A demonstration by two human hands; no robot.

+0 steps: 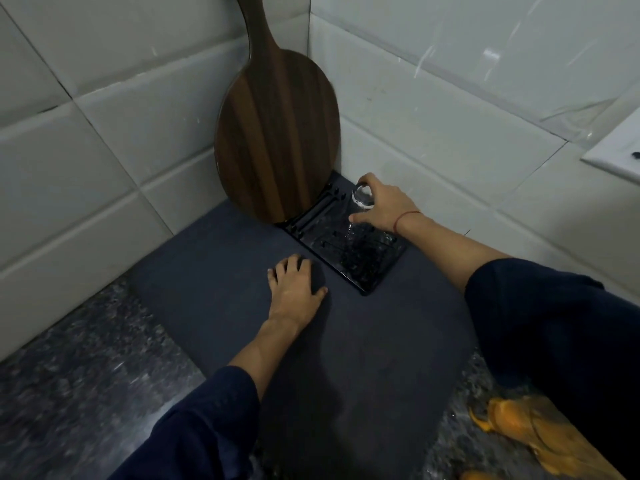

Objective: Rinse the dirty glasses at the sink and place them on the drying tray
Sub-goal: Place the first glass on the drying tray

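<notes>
Walls: we see 2 white tiled walls (104,140) meeting in a corner.
Counter: dark speckled granite counter (69,375), showing on the left and at bottom right.
Mat: dark mat (346,341) lying on the counter, running into the corner.
Board: round wooden cutting board (277,140) with a long handle – upright, leaning into the corner, its lower edge at the back of the tray.
Sleeves: 2 dark blue sleeves (194,427), pushed up the forearms.
Tray: black drying tray (374,285) on the mat, beside the right wall; its surface looks wet.
Orange item: crumpled orange thing (519,424) on the counter at bottom right; we can't tell what it is.
Ledge: white ledge (616,150) at the right edge, partly cut off.
Left hand: left hand (298,289) flat on the mat, palm down, fingers spread, holding nothing, just left of the tray.
Right hand: right hand (384,206) over the back of the tray, fingers and thumb wrapped round the glass.
Glass: clear glass (362,197) – tilted, base toward the corner, lower end over the tray. We can't tell if it touches.
Wrist: red thread (407,216) on the right wrist.
</notes>
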